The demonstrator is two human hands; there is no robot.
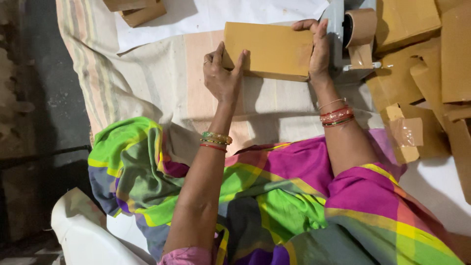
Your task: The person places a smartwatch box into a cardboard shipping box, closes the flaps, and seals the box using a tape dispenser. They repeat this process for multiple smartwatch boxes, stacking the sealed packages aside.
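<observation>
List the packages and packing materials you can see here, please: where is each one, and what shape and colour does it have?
Closed cardboard box: centre top, held between left hand and right hand; rectangular, plain brown.
Tape dispenser: right of the box; grey, with a brown tape roll.
Flat cardboard pieces: right side, piled; brown.
Small boxes: top left edge; brown, partly cut off.
Striped cloth: under the box; cream and pale orange.

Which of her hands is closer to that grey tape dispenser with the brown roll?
Right. The right hand grips the cardboard box's end beside the tape dispenser, nearly touching it. The left hand holds the box's opposite end, farther away.
</observation>
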